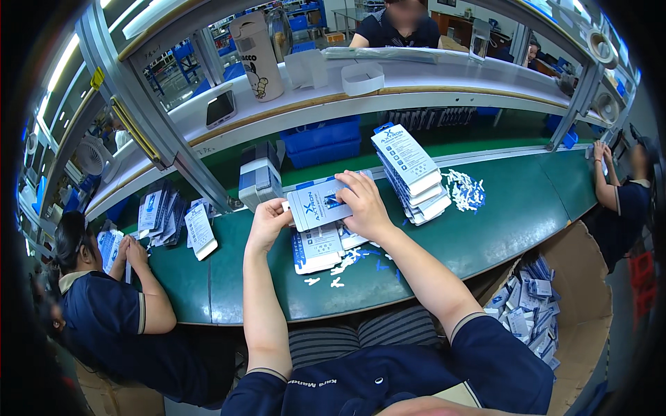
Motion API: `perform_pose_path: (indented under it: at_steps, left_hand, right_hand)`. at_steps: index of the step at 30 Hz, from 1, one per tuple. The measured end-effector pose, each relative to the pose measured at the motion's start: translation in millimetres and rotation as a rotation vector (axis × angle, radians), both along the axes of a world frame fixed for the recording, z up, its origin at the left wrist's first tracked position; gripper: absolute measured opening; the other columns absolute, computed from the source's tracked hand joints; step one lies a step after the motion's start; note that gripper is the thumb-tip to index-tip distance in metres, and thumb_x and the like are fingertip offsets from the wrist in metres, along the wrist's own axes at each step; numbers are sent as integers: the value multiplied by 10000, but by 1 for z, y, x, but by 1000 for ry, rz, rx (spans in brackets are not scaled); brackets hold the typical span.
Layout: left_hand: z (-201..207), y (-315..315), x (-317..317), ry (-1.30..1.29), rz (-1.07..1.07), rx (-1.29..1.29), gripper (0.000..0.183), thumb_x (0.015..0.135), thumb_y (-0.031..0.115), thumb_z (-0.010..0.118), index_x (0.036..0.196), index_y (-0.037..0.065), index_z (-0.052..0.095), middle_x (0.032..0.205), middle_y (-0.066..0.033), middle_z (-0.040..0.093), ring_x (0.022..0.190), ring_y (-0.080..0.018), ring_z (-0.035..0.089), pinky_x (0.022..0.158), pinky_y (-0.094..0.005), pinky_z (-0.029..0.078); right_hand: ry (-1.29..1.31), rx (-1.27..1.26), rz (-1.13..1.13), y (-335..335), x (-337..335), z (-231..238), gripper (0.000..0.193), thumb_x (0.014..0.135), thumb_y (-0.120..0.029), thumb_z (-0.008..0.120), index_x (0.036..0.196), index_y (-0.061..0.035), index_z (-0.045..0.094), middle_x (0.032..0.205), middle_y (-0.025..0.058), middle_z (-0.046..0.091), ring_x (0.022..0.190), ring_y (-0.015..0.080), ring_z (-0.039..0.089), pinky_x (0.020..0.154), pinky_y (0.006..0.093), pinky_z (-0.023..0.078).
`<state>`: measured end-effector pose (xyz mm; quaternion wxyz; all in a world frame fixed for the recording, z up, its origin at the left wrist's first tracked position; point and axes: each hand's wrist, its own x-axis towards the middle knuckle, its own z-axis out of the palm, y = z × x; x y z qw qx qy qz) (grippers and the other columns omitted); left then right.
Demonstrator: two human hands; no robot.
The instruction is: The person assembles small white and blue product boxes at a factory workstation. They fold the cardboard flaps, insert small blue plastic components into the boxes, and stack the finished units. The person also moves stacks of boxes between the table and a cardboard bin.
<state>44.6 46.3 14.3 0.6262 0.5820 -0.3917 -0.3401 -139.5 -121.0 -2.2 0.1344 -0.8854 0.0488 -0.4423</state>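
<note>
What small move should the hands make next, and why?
I'd probably feel the edges of the held carton for loose bits with the right hand while the left hand steadies it: both hands hold it, and small white and blue scraps lie beside the tall stack of cartons.

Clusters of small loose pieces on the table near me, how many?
2: the farther cluster right of the tall box stack, the nearer cluster beside the low box pile below the held box. Boxes may hide more.

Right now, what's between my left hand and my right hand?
In the head view: a white-and-blue box, held by your left hand and right hand.
</note>
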Motion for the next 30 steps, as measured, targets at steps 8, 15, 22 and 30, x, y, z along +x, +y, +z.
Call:
perform_pose_path:
  at_steps: [8, 15, 22, 30]
  left_hand:
    - [-4, 0, 3, -50, 14, 19, 179, 854, 10, 639, 1012, -73, 640, 871, -85, 691, 770, -115, 653, 705, -248, 517]
    - [-1, 1, 1, 32, -60, 5, 206, 861, 38, 638, 1042, -62, 643, 918, -74, 691, 807, -106, 647, 731, -244, 515]
    - [-5, 2, 6, 34, -66, 2, 209, 860, 52, 643, 1043, -45, 661, 921, -50, 691, 789, -86, 633, 712, -216, 494]
    - [-5, -1, 1, 11, -68, 41, 205, 861, 60, 654, 1036, -45, 662, 935, -61, 693, 815, -98, 648, 749, -234, 515]
  right_hand:
    - [44, -23, -8, 3, -1, 2, 361, 591, 46, 698, 907, -82, 579, 1274, 123, 528, 1277, 316, 443, 1100, 480, 300]
    - [42, 32, 31, 0, -3, 2, 369, 574, 53, 687, 889, -84, 552, 1275, 128, 527, 1275, 327, 443, 1099, 482, 300]
    - [46, 79, 46, -1, -3, 3, 376, 566, 44, 692, 886, -85, 543, 1268, 134, 531, 1268, 334, 447, 1094, 482, 305]
    - [65, 20, 31, -4, -5, 1, 380, 567, 34, 703, 891, -84, 543, 1273, 136, 524, 1265, 336, 446, 1089, 479, 310]
